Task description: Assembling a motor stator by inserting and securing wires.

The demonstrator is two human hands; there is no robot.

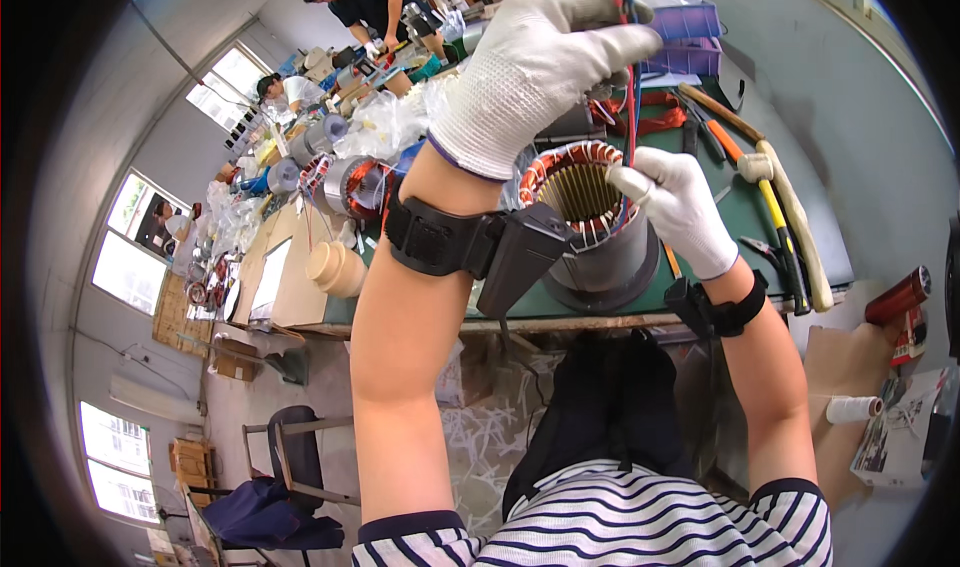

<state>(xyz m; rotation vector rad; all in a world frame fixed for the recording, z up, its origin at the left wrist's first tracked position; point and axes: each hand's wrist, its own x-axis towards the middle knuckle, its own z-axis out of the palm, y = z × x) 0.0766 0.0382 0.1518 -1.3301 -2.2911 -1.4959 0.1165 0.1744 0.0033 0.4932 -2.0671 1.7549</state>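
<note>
On the green-topped bench stands a motor stator (582, 195), a grey cylinder with copper windings laced in white around its upper rim. A bundle of red, blue and dark lead wires (633, 97) rises from that rim. My left hand (550, 67), in a white knit glove, is raised above the stator with its fingers closed around the upper part of the wires. My right hand (685, 207), gloved too, pinches the same wires lower down beside the rim. Black devices are strapped to both my forearms.
Right of the stator lie a yellow-handled hammer (782, 229), a wooden-handled mallet (790, 202) and pliers (762, 251). Purple bins (685, 42) stand behind. Another wound stator (362, 187) and a tan cup-shaped part (337, 269) sit on the left. Other people work farther along.
</note>
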